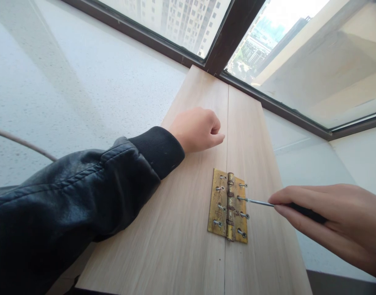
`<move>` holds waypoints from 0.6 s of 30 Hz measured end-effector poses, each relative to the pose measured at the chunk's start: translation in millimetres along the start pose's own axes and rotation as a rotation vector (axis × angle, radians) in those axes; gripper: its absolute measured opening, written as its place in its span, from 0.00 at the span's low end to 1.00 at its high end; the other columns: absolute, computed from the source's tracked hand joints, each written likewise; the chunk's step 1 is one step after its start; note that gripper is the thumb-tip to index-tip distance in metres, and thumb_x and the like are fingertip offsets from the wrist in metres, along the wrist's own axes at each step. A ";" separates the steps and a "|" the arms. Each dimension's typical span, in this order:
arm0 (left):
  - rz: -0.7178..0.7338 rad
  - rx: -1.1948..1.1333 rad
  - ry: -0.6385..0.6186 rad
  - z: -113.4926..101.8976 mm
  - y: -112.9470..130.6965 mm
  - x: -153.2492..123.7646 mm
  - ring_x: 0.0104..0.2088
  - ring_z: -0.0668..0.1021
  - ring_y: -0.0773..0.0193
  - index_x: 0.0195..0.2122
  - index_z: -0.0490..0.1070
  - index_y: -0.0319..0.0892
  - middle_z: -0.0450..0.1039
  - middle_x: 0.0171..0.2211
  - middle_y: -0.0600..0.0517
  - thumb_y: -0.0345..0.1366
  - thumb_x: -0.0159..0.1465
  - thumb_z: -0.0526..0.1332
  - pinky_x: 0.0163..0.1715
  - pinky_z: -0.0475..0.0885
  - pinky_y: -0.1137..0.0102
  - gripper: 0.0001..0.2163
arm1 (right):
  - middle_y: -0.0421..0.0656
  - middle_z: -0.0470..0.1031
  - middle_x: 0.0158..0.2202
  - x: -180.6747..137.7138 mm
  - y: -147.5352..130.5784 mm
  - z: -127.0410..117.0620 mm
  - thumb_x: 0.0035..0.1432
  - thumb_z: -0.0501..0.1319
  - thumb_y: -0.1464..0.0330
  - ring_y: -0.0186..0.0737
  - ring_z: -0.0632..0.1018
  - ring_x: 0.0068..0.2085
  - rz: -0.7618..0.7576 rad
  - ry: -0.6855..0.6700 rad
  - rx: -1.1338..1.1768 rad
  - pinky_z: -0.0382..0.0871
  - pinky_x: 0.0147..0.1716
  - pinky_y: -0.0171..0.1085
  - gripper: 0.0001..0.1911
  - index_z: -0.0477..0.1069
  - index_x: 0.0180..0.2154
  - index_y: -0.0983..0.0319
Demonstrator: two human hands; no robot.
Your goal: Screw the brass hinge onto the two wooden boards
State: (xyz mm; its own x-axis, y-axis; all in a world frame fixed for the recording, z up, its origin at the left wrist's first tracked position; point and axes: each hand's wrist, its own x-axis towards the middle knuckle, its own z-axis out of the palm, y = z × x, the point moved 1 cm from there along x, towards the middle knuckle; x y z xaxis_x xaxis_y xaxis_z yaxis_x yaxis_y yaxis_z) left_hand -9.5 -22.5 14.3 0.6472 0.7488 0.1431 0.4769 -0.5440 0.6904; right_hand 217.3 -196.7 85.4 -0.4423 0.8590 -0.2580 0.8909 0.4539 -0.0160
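Note:
Two light wooden boards [188, 229] lie side by side, joined by a tarnished brass hinge [227, 207] with several screws in it. My right hand [332, 223] is closed round a thin screwdriver [260, 202] with a black handle. Its tip touches a screw on the hinge's right leaf. My left hand [197, 129], in a black leather sleeve, rests as a loose fist on the left board beyond the hinge, with nothing visible in it.
The boards lean against a white speckled wall [83, 82] below a dark-framed window [233, 28] showing tall buildings outside. A thin cable [21, 143] runs along the wall at left.

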 end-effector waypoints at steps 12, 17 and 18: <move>-0.004 0.005 0.005 0.5 -0.7 0.2 0.25 0.58 0.67 0.17 0.55 0.43 0.51 0.18 0.57 0.34 0.60 0.63 0.30 0.52 0.63 0.19 | 0.36 0.71 0.27 -8.9 8.9 8.0 0.61 0.59 0.53 0.38 0.69 0.23 0.497 -0.204 0.287 0.67 0.24 0.36 0.14 0.67 0.45 0.52; 0.012 0.009 0.011 0.6 -0.7 0.1 0.23 0.56 0.68 0.16 0.52 0.44 0.51 0.17 0.57 0.35 0.60 0.63 0.29 0.52 0.63 0.21 | 0.35 0.64 0.20 -10.8 -9.9 -6.2 0.65 0.54 0.51 0.41 0.69 0.22 0.546 -0.111 0.282 0.67 0.22 0.38 0.14 0.69 0.43 0.51; 0.017 0.006 0.015 0.7 -0.7 0.2 0.23 0.56 0.68 0.16 0.52 0.44 0.51 0.17 0.57 0.34 0.60 0.64 0.28 0.52 0.63 0.21 | 0.36 0.67 0.22 -10.4 -15.0 -9.2 0.65 0.54 0.52 0.41 0.70 0.23 0.521 -0.053 0.244 0.68 0.24 0.39 0.14 0.71 0.42 0.51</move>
State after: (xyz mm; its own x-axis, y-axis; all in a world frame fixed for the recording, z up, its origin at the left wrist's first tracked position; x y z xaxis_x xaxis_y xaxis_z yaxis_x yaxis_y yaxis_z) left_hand -9.3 -22.2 13.4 0.6464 0.7449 0.1652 0.4697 -0.5591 0.6832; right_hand 207.6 -210.3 97.2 0.0618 0.9386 -0.3396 0.9905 -0.0995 -0.0947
